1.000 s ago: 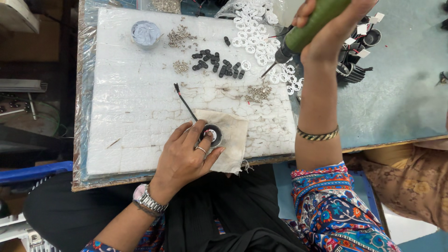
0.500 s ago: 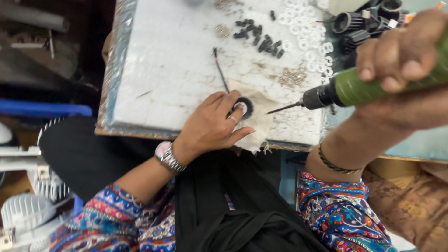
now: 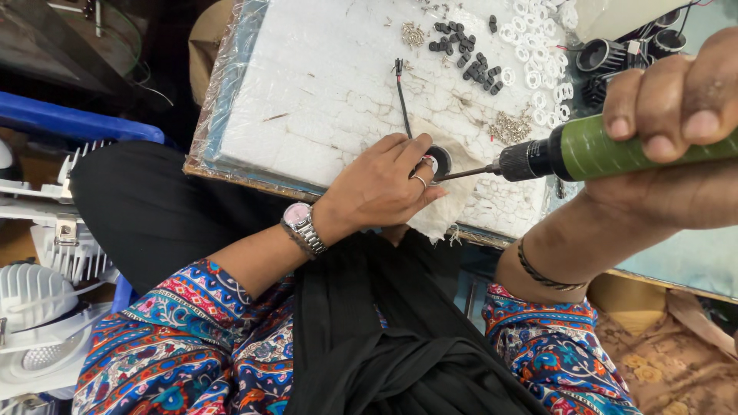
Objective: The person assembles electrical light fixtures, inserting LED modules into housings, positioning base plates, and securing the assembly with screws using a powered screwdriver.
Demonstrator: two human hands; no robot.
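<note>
Both hands are at work over a white foam board that lies on the counter, its edge wrapped in clear plastic film. The left hand, with a ring on one finger and a silver wristwatch at the wrist, lies palm down with its fingers curled loosely around a small black round part, pinning it onto a piece of pale cloth at the near edge of the board. The right hand is wrapped tight around the green body of an electric screwdriver, held nearly level; its black chuck and thin bit point left, and the tip sits at the round part, though whether it actually touches is hard to tell from this angle.

A thin black cable runs from the part up the board. Farther up lie a scatter of small black pieces, a spread of white rings just right of them, and two small heaps of metal screws. Black ribbed housings stand at the upper right, beside the board. White fixtures and a blue crate sit at the left.
</note>
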